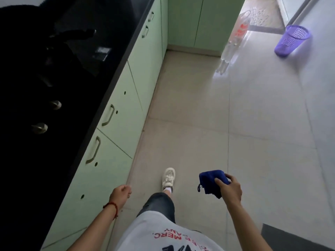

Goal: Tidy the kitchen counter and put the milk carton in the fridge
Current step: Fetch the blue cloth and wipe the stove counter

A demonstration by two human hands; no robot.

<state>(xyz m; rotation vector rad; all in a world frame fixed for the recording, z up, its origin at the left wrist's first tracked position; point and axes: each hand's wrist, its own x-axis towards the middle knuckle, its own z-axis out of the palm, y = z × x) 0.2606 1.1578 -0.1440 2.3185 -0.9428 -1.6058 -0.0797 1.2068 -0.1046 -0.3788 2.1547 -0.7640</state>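
On the left, the black desk (76, 73) runs along the wall, and its long edge sits over light green cabinet doors (116, 124) with metal handles. The left hand (121, 193) hangs near those doors, fingers curled and holding nothing. A white shoe (169, 178) steps on the wide tiled floor (199, 115), which has lots of open room ahead. The white shirt (163, 234) shows red letters "MERC." The right hand (229, 189) grips a blue cloth (211, 180). A purple basket (291, 40) stands far off. The milk carton is out of sight.
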